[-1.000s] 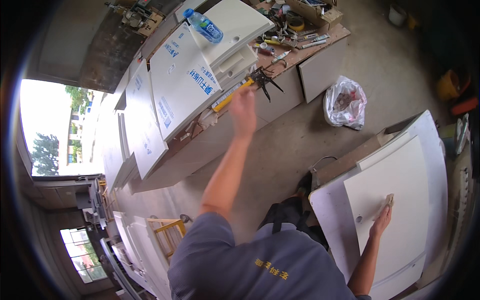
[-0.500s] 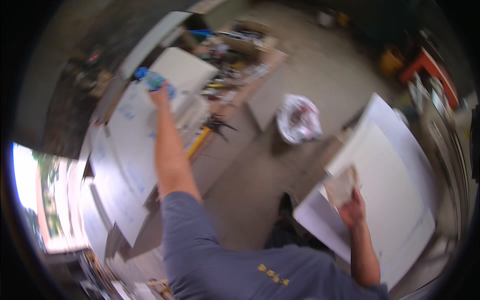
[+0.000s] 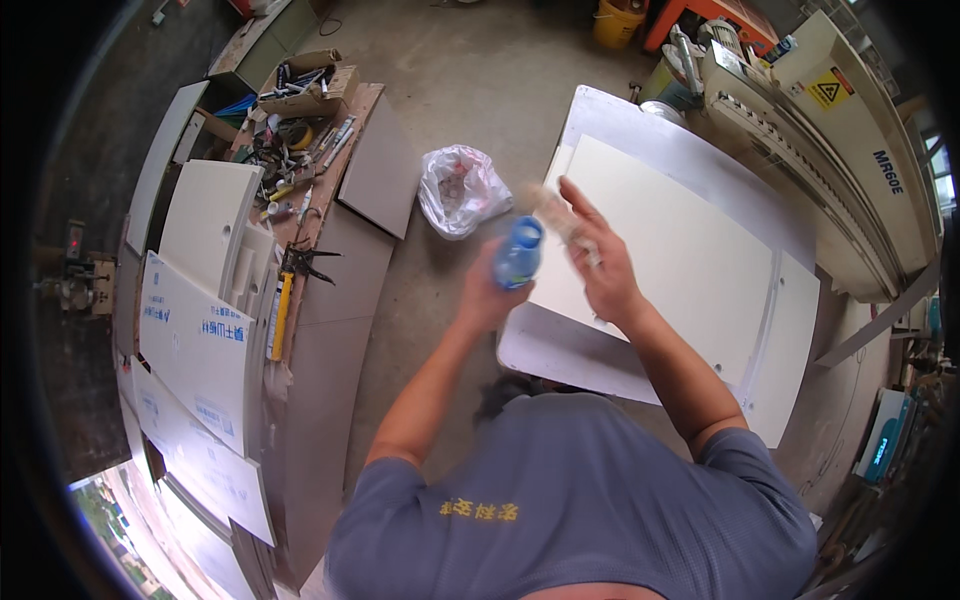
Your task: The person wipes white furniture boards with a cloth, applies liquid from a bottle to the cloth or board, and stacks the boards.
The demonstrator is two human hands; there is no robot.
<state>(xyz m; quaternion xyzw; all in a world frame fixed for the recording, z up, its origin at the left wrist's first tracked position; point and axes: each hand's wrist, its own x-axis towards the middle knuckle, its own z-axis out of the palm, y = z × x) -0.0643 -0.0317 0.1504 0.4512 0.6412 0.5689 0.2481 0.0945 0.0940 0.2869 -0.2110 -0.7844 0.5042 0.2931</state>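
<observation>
My left hand [image 3: 482, 292] is closed around a small blue plastic bottle [image 3: 515, 266], its blue top tilted up toward my right hand. In my right hand [image 3: 607, 268] is a pale beige cloth [image 3: 556, 218], smeared by motion and gripped between thumb and fingers. The two hands are close together at mid-height, with the cloth just beside the bottle's top; whether they touch, I cannot tell. Below and to the right of my right hand lies a large white panel [image 3: 670, 250] with small round holes near its edge.
A bin with a white plastic liner [image 3: 462, 190] stands on the floor ahead. At left, a bench carries stacked white panels [image 3: 200, 330], a yellow caulking gun [image 3: 284, 310] and a box of tools [image 3: 308, 88]. A large beige machine [image 3: 800, 170] stands at far right.
My left hand has brought the bottle from over the left bench to the middle. My right hand has lifted the cloth off the white panel area toward the bottle. The view has turned right.
</observation>
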